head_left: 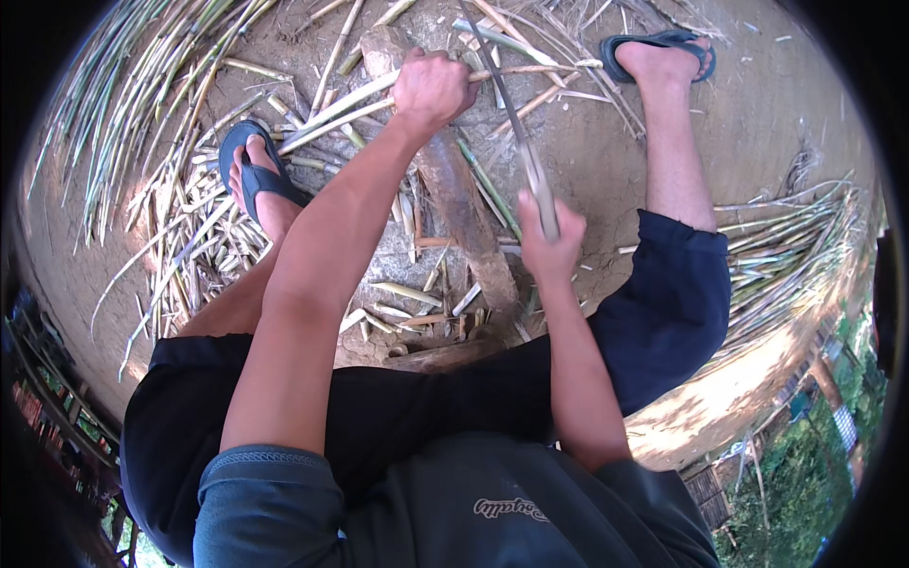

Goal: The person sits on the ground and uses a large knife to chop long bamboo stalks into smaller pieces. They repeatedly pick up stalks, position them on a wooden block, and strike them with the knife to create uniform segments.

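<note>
My left hand (434,87) is closed around a few long pale cane stalks (346,106) over the top end of a narrow wooden log (454,204). The stalks reach out past both sides of my fist. My right hand (549,239) grips the handle of a long machete (516,123). Its narrow blade points up and away, just right of my left fist, and crosses over the thin stalk ends. The blade looks slightly blurred, and I cannot tell whether it touches the stalks.
Short cut stalk pieces (213,241) lie heaped beside my left sandal (260,175). A large bundle of long stalks (133,85) spreads at the far left, another (795,256) at the right. My right sandal (658,49) is on the dirt ground (757,123). Loose pieces surround the log.
</note>
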`<action>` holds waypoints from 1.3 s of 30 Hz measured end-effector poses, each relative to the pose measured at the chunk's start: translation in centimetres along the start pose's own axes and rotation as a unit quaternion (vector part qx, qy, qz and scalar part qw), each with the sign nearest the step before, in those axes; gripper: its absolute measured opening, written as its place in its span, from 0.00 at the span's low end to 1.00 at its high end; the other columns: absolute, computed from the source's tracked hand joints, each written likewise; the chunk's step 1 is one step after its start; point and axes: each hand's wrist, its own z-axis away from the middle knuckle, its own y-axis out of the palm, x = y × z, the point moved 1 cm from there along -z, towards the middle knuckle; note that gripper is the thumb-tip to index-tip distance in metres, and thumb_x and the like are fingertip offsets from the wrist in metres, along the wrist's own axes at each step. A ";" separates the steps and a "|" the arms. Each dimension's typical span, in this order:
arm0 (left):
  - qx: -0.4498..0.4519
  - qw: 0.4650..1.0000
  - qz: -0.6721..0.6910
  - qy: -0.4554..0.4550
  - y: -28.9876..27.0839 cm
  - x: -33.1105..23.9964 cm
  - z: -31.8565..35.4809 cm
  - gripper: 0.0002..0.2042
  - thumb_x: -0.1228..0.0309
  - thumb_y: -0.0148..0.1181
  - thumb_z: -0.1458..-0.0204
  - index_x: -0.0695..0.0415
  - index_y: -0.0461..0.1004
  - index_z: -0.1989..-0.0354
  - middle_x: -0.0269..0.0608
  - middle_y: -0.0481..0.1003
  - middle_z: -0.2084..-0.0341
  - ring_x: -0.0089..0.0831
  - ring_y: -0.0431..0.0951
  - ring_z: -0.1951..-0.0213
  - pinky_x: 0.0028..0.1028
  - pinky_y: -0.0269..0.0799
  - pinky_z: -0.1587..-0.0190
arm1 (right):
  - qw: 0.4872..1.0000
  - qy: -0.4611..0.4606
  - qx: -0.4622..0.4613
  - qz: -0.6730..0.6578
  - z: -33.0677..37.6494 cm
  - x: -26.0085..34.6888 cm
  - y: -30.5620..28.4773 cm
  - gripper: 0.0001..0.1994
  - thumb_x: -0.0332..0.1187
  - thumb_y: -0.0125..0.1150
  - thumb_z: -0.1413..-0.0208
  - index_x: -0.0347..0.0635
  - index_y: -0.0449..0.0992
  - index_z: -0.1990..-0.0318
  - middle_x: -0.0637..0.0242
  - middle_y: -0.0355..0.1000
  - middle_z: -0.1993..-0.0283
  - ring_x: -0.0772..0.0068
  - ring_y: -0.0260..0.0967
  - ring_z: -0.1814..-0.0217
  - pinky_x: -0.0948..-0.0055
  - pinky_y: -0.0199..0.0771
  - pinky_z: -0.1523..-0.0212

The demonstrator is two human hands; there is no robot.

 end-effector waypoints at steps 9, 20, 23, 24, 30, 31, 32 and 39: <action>0.012 1.000 0.011 -0.010 -0.6 0.1 0.0 0.13 0.55 0.63 0.50 0.52 0.83 0.73 0.44 0.76 0.82 0.36 0.79 0.75 0.39 0.72 0.50 | 0.998 0.010 -0.052 -0.039 4.8 0.5 -1.7 0.09 0.29 0.68 0.48 0.34 0.75 0.75 0.61 0.64 0.87 0.78 0.64 0.86 0.72 0.64 0.82; 0.033 0.999 0.026 -0.021 -1.4 0.6 -0.8 0.14 0.53 0.61 0.48 0.51 0.83 0.71 0.44 0.78 0.81 0.39 0.79 0.77 0.39 0.77 0.58 | 0.998 -0.039 -0.053 -0.014 2.0 -1.1 -0.5 0.09 0.29 0.65 0.46 0.36 0.74 0.76 0.61 0.68 0.85 0.74 0.68 0.85 0.70 0.65 0.81; 0.151 0.981 0.061 -0.109 -2.0 -0.7 -1.5 0.15 0.53 0.60 0.47 0.51 0.82 0.70 0.45 0.78 0.81 0.38 0.79 0.76 0.39 0.76 0.54 | 0.999 -0.033 -0.015 0.007 -3.5 -1.1 1.5 0.11 0.31 0.64 0.46 0.37 0.74 0.77 0.62 0.67 0.86 0.74 0.63 0.87 0.70 0.63 0.82; 0.137 0.986 0.048 -0.081 -2.2 -0.5 -1.3 0.15 0.53 0.59 0.46 0.51 0.82 0.70 0.45 0.78 0.80 0.38 0.80 0.75 0.40 0.75 0.52 | 0.999 -0.038 -0.015 0.005 -3.6 -0.8 2.1 0.11 0.31 0.64 0.46 0.37 0.73 0.77 0.62 0.67 0.86 0.74 0.62 0.87 0.70 0.62 0.82; 0.098 0.994 0.038 -0.023 -2.5 0.1 -0.6 0.16 0.53 0.58 0.45 0.52 0.82 0.68 0.46 0.79 0.79 0.37 0.80 0.74 0.41 0.73 0.48 | 0.994 -0.072 -0.071 -0.030 2.2 -1.7 0.1 0.08 0.29 0.63 0.45 0.36 0.75 0.74 0.72 0.63 0.85 0.85 0.56 0.82 0.74 0.61 0.79; 0.096 0.995 0.039 -0.013 -2.2 -0.2 -0.4 0.16 0.53 0.58 0.45 0.52 0.82 0.68 0.46 0.79 0.79 0.37 0.80 0.74 0.41 0.74 0.49 | 0.997 -0.058 -0.048 -0.011 0.3 -1.4 0.7 0.07 0.28 0.63 0.45 0.35 0.76 0.72 0.71 0.64 0.85 0.85 0.58 0.82 0.74 0.62 0.79; 0.093 0.995 0.035 -0.003 -1.9 -0.3 -0.3 0.16 0.53 0.57 0.45 0.52 0.82 0.68 0.46 0.79 0.79 0.37 0.80 0.74 0.42 0.75 0.50 | 0.999 -0.046 -0.026 0.003 -2.5 -1.2 1.7 0.06 0.28 0.63 0.46 0.35 0.77 0.71 0.71 0.65 0.85 0.85 0.60 0.81 0.74 0.63 0.78; 0.177 0.980 0.063 -0.060 -3.1 0.4 -1.2 0.18 0.50 0.54 0.42 0.50 0.82 0.63 0.42 0.73 0.84 0.31 0.74 0.80 0.36 0.77 0.71 | 0.997 -0.048 -0.064 0.007 3.1 -0.2 0.5 0.08 0.28 0.64 0.46 0.35 0.75 0.75 0.68 0.66 0.85 0.83 0.64 0.82 0.74 0.64 0.79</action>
